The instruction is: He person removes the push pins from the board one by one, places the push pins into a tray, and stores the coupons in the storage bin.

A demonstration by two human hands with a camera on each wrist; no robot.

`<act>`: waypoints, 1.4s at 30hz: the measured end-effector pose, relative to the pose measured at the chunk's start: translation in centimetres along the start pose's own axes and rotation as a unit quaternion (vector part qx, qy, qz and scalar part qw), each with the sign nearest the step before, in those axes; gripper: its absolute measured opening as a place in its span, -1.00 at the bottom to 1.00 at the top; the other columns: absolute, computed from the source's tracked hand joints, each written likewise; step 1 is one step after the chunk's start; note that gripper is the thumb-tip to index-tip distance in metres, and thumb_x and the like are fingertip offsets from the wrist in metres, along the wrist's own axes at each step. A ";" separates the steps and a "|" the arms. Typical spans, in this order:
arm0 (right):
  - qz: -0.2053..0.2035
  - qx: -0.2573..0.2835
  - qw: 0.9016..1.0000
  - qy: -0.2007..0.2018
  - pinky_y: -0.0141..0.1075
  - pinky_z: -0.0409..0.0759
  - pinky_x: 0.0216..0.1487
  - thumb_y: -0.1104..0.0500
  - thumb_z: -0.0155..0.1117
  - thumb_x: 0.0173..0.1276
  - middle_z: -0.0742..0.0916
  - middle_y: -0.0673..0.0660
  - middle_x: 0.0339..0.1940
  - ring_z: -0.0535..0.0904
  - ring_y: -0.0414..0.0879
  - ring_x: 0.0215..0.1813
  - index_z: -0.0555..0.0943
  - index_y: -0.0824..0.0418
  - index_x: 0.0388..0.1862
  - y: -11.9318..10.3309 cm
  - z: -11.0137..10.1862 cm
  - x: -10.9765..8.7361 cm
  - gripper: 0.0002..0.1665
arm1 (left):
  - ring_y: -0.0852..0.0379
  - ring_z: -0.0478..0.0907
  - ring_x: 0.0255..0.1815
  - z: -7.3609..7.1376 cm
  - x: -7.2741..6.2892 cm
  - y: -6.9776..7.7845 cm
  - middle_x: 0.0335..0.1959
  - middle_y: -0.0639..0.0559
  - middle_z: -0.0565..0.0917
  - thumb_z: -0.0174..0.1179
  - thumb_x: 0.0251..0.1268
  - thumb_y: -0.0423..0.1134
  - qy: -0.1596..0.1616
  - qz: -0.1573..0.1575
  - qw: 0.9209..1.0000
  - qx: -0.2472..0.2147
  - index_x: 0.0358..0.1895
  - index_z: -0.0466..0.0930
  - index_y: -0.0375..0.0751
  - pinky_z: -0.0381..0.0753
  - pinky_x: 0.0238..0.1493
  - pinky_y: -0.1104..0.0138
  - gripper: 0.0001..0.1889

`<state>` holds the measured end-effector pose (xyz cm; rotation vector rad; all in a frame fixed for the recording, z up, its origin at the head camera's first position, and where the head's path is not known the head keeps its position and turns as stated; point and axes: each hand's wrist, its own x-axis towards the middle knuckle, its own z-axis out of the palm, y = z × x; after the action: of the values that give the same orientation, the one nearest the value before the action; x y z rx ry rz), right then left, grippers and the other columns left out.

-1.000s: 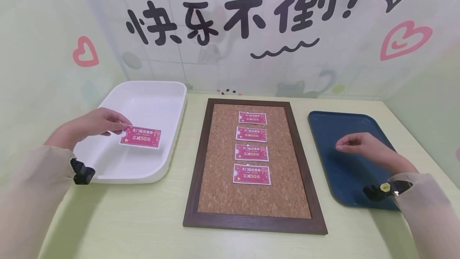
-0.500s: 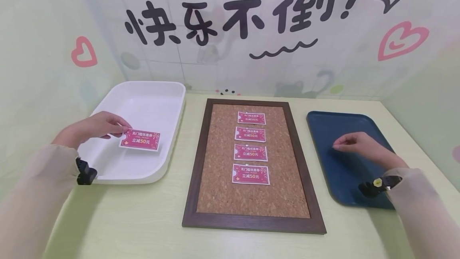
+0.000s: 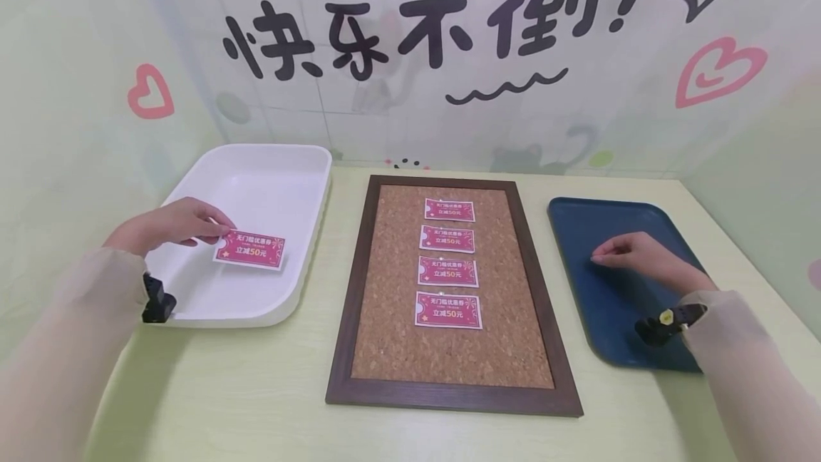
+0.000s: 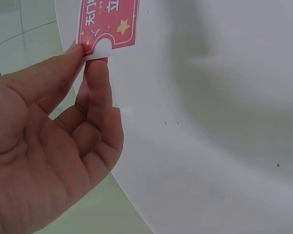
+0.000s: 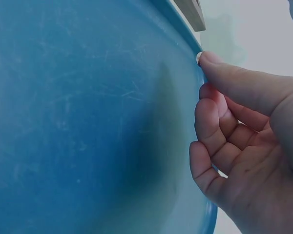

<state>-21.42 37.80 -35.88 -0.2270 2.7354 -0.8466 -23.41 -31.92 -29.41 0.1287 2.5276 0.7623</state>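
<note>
In the head view my left hand (image 3: pixel 182 223) pinches a pink coupon (image 3: pixel 250 249) by its left end, over the white tub (image 3: pixel 256 309). The left wrist view shows thumb and forefinger on the corner of that coupon (image 4: pixel 110 24). My right hand (image 3: pixel 648 259) is over the dark blue tray (image 3: pixel 574 234), thumb and forefinger brought together. In the right wrist view a small white thing (image 5: pixel 198 58) shows at its thumb tip; I cannot tell what kind it is. The other fingers curl loosely.
Between the hands lies a cork board (image 3: pixel 449 362) in a dark wooden frame (image 3: pixel 449 398). Several pink coupons form a column on it, including the lowest coupon (image 3: pixel 447 311), with small pale pinheads at their top edges. A printed sheet (image 3: pixel 385 113) hangs behind the table.
My right hand has shifted slightly left over the blue tray. My left hand and its coupon have dipped a little and stayed over the white tub. The board's coupons are unchanged.
</note>
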 end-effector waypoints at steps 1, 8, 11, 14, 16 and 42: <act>0.001 -0.001 1.000 0.000 -0.29 0.47 -0.18 -0.03 0.20 0.28 0.67 0.14 -0.20 0.51 -0.17 -0.20 0.62 0.34 -0.16 0.0 0.0 0.1 -0.57 | -0.06 0.48 -0.13 -0.1 0.0 0.0 -0.19 -0.07 0.60 0.11 0.27 -0.15 -0.001 0.000 1.000 -0.002 0.03 0.46 -0.45 0.50 -0.12 0.07 -0.58; 0.002 -0.006 1.000 0.001 -0.31 0.47 -0.19 -0.02 0.20 0.28 0.68 0.14 -0.22 0.51 -0.16 -0.21 0.62 0.35 -0.16 0.4 -0.1 0.4 -0.58 | -0.06 0.47 -0.12 -0.4 0.5 -0.3 -0.19 -0.04 0.59 0.11 0.28 -0.15 -0.010 -0.005 1.000 -0.008 0.06 0.44 -0.45 0.50 -0.13 0.10 -0.56; 0.004 -0.006 1.000 -0.001 -0.32 0.47 -0.19 -0.01 0.20 0.28 0.68 0.15 -0.22 0.51 -0.17 -0.22 0.62 0.35 -0.16 0.6 -0.2 0.4 -0.58 | -0.07 0.47 -0.11 -0.5 0.8 -0.5 -0.15 -0.09 0.58 0.10 0.28 -0.13 -0.015 -0.008 1.000 -0.010 0.08 0.43 -0.44 0.50 -0.11 0.10 -0.55; 0.007 -0.003 1.000 -0.003 -0.33 0.47 -0.20 0.00 0.20 0.28 0.68 0.16 -0.21 0.51 -0.19 -0.22 0.62 0.36 -0.16 0.8 -0.3 0.4 -0.58 | -0.08 0.46 -0.10 -0.6 1.2 -0.7 -0.15 -0.09 0.58 0.11 0.28 -0.12 -0.017 -0.013 1.000 -0.011 0.09 0.43 -0.43 0.50 -0.11 0.11 -0.55; 0.007 0.000 1.000 -0.003 -0.34 0.47 -0.21 0.00 0.21 0.28 0.68 0.17 -0.20 0.52 -0.21 -0.22 0.61 0.37 -0.16 0.9 -0.4 0.3 -0.58 | -0.07 0.46 -0.12 -0.6 1.4 -0.8 -0.18 -0.05 0.59 0.11 0.28 -0.12 -0.018 -0.017 1.000 -0.009 0.08 0.44 -0.43 0.49 -0.13 0.12 -0.55; 0.030 0.007 0.999 -0.008 -0.37 0.46 -0.24 0.06 0.22 0.28 0.68 0.18 -0.23 0.50 -0.27 -0.26 0.60 0.42 -0.16 2.3 -0.6 0.5 -0.59 | -0.14 0.50 -0.15 -0.1 3.1 -1.7 -0.18 -0.27 0.61 0.19 0.19 -0.20 -0.001 -0.019 0.998 0.065 -0.06 0.58 -0.40 0.47 -0.15 0.00 -0.65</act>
<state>-22.21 39.94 -36.80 -0.1477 2.7057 -0.8431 -26.04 -32.67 -31.57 0.1246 2.5698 0.5814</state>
